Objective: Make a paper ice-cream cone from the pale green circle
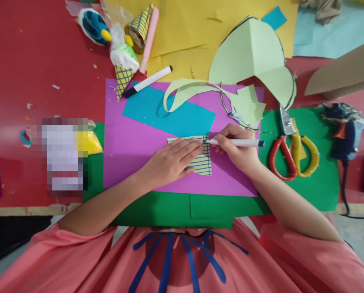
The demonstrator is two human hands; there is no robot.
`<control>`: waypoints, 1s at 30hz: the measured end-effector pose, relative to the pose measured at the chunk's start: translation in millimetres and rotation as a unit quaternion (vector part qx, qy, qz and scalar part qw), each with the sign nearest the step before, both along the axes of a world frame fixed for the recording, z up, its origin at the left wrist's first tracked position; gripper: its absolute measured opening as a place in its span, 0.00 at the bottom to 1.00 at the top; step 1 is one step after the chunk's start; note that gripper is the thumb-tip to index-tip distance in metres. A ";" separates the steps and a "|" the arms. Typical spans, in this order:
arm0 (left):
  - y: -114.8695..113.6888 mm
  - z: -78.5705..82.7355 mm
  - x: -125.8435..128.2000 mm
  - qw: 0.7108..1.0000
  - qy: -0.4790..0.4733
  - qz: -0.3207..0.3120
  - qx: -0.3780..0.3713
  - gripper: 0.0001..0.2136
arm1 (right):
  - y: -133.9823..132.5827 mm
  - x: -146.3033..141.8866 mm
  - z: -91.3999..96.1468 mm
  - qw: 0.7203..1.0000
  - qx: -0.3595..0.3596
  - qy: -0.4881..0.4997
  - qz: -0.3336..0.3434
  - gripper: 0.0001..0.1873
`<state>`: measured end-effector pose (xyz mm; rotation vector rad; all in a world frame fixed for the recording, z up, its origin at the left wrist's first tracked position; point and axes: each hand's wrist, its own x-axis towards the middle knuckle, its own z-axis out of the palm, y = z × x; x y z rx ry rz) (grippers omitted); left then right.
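My left hand point(176, 158) lies flat with its fingers stretched over a small pale yellow paper piece point(204, 165), holding it against the purple sheet point(133, 162). Blue lines run across that piece, with some crossing lines near its right side. My right hand point(238, 146) grips a white marker point(246, 143) with a blue end. Its tip meets the paper's upper right part, close to my left fingertips. Just above lies a blue paper piece point(169, 110), and a pale green paper strip point(185, 91) curls over it.
Scissors point(288, 150) with red and yellow handles and a glue gun point(345, 138) lie to the right. A capped marker point(148, 81), paper ice-cream cones point(123, 77) and a pink stick point(150, 40) are at upper left. Pale green cut paper point(237, 53) rests at upper right.
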<state>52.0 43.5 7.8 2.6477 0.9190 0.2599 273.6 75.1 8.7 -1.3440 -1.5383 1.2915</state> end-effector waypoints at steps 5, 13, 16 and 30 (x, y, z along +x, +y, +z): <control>0.2 1.0 0.5 1.000 0.009 -0.001 0.005 0.24 | 0.5 -0.4 -1.6 1.000 0.001 -0.025 0.004 0.11; 0.2 -0.1 1.4 1.000 0.008 0.000 0.012 0.24 | 2.3 -0.1 0.7 0.998 0.020 -0.060 0.028 0.11; -0.1 -0.2 1.3 1.000 0.010 0.000 0.015 0.23 | 2.3 -0.5 2.2 0.997 0.020 -0.066 0.035 0.10; 4.8 1.2 -3.2 1.000 0.016 0.022 0.004 0.23 | 0.6 1.6 -2.1 0.999 -0.003 0.000 0.032 0.10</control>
